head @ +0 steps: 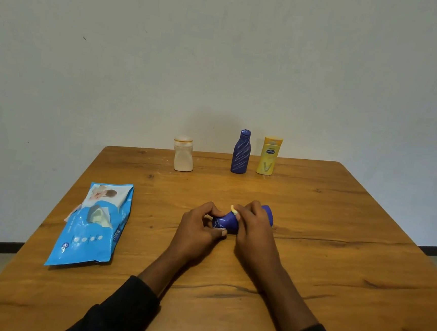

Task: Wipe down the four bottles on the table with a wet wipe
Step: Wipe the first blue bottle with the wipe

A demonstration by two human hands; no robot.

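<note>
At mid-frame, low over the wooden tabletop (310, 252), the small dark-blue plastic bottle (225, 222) lies sideways. The left hand (198, 227) pinches its left end. The right hand (253, 223) curls round its body, pressing a pale wet wipe (233, 209). The bottle is probably light, stiff and slippery when damp, so it is best held by the ends.

both hands gripping blue bottle (227, 223), wooden table (336, 255)
</note>
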